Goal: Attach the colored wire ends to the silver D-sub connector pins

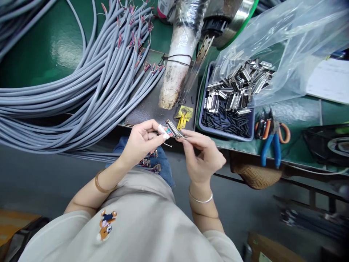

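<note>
My left hand (pixel 144 140) has its thumb and finger, with white tape on the tips, pinched on coloured wires at the back of a metal connector (pixel 173 129). Fingers of my right hand (pixel 201 153) are closed at the connector's other end, by a thin pale wire. Both hands are over my lap, at the bench's front edge. Just beyond the connector, a yellow clip (pixel 182 120) sits on the dark board (pixel 141 111). Several wired connectors (pixel 148 162) rest on my lap.
Grey cables (pixel 81 94) with stripped ends cover the left. A wrapped white tube (pixel 176 72) leans mid-bench. Right of it, a blue tray (pixel 227 134) holds connectors and black sleeves, partly under a plastic bag (pixel 294 47). Pliers (pixel 272 142) and cutters lie farther right.
</note>
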Available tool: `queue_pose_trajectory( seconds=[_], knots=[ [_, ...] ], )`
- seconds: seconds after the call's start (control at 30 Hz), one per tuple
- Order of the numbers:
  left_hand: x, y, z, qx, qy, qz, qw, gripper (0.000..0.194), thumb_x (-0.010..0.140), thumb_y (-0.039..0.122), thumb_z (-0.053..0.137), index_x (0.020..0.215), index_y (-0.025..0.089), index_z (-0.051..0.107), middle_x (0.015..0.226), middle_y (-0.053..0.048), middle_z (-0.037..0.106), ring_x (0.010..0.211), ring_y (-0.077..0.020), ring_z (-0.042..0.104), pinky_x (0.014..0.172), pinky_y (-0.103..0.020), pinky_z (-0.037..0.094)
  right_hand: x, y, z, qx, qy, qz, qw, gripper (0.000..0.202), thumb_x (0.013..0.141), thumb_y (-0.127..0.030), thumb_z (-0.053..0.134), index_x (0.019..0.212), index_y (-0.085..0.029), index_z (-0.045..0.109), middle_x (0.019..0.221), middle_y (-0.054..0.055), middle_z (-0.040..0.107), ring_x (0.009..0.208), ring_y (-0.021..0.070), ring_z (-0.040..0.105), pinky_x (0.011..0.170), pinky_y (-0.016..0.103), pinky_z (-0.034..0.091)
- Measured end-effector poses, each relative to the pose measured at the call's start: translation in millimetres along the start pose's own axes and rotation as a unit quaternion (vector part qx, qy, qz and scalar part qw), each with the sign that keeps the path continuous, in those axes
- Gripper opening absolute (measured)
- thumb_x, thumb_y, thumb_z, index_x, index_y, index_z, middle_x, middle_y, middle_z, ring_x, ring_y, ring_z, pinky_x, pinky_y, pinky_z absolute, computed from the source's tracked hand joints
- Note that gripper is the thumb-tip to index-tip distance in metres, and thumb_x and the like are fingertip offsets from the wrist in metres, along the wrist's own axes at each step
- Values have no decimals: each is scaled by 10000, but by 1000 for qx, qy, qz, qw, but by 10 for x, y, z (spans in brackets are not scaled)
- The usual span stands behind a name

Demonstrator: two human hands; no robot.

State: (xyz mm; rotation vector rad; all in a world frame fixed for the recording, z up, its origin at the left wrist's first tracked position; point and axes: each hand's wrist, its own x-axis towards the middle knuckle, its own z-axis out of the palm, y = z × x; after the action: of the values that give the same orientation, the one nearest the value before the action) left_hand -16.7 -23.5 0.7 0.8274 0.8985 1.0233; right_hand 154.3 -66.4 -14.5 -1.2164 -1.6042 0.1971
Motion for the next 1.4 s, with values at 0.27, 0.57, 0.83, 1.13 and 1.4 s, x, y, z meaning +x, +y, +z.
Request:
queue_pose_trajectory(
  seconds=[0.27,0.57,0.83,1.13,1.4],
  knots=[
    [60,10,22,18,17,12,1000,314,675,260,900,709,150,608,783,-20,738,438,4,427,396,-157,294,-34,52,44,41,183,-10,982,215,968,-262,672,1176,-311,685,733,-41,698,376,100,541,354,266,413],
    [115,14,23,33,22,36,999,237,708,229,853,722,153,629,831,-34,743,670,-79,652,579,-170,501,47,65,34,-16,5,-11,1000,191,903,-121,726,1029,-256,675,1025,18,817,934,212,806,801,358,673],
    [151,86,100,111,64,98,987,143,735,172,782,729,162,640,781,-8,698,755,-112,674,702,-209,555,202,54,193,-47,18,-44,998,180,899,-109,717,956,-261,638,1023,22,815,911,182,793,771,329,647],
    [215,89,45,73,43,92,992,143,743,181,808,750,152,668,794,-13,729,649,-68,634,608,-169,508,242,108,205,4,13,-3,1000,142,902,-126,721,947,-246,661,1032,20,810,914,182,791,769,328,659],
    [148,2,55,90,-2,91,992,167,756,237,845,765,149,703,842,-51,757,743,-109,691,673,-189,559,247,56,95,95,-12,61,994,124,906,-136,731,907,-229,648,961,16,803,850,165,779,640,273,613]
  ],
)
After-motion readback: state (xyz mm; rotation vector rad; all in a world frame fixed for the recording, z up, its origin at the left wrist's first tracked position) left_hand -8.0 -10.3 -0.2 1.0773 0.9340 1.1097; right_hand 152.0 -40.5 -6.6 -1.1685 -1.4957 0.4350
